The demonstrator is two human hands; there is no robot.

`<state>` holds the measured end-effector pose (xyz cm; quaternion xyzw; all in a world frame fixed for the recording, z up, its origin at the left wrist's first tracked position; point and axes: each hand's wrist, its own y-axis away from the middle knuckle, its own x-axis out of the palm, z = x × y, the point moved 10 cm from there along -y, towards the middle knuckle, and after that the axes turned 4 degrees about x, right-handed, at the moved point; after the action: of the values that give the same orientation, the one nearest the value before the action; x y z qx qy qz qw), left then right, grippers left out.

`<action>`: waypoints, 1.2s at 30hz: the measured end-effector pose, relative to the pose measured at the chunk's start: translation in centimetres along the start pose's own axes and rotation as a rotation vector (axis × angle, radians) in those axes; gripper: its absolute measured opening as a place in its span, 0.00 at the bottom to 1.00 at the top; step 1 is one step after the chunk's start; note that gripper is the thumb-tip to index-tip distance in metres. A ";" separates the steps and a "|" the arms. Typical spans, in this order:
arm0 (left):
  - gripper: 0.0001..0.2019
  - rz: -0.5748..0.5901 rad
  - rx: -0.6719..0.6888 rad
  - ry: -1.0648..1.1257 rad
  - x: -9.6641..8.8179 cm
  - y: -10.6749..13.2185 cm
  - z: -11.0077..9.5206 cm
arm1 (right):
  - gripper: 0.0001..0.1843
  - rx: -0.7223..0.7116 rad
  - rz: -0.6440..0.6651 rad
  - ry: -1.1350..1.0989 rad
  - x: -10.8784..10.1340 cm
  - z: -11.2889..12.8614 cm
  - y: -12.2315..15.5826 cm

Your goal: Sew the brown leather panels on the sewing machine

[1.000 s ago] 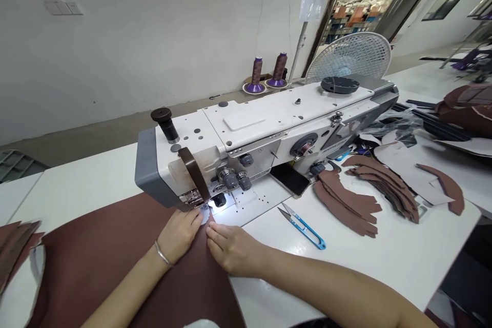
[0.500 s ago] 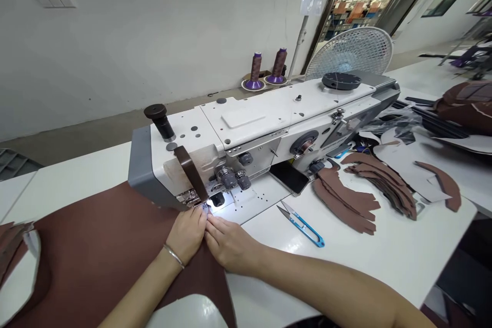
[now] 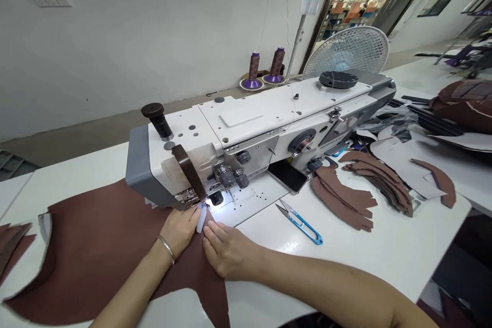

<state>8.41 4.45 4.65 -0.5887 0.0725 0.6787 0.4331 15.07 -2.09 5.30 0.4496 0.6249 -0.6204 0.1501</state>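
Note:
A large brown leather-like panel (image 3: 103, 246) lies across the table under the head of a white sewing machine (image 3: 184, 148). My left hand (image 3: 180, 230) rests on the panel just in front of the needle area, fingers together and closed on the material. A small pale strip (image 3: 201, 219) lies on the panel between my hands, running up to the lit presser foot (image 3: 203, 205). My right hand (image 3: 226, 251) grips the panel's right edge with curled fingers, a little nearer to me. The needle tip is hidden by machine parts.
Blue thread snips (image 3: 302, 223) lie open to the right. Behind them are a phone (image 3: 288, 177) and stacked curved brown pieces (image 3: 342, 197). Two thread cones (image 3: 253, 72) and a fan (image 3: 349, 51) stand behind the machine. More brown scraps (image 3: 11, 246) lie at the far left.
My hands have come apart, the left shifting left and the right slightly toward me. The pale strip between them now shows more fully. The panel has shifted, its lower left edge coming into view.

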 end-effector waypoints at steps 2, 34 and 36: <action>0.17 -0.025 0.034 -0.029 0.0 -0.1 -0.4 | 0.13 0.006 -0.002 0.002 0.0 -0.1 -0.2; 0.15 0.826 -0.362 0.291 7.9 2.5 3.9 | 0.16 -0.025 0.097 0.025 2.9 1.9 -2.0; 0.15 0.861 -0.392 0.314 8.5 3.0 4.5 | 0.17 -0.030 0.147 0.020 3.4 1.7 -2.1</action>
<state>3.65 9.58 -2.58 -0.6708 0.2441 0.7000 -0.0213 11.01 -2.02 3.76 0.4980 0.6010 -0.5936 0.1959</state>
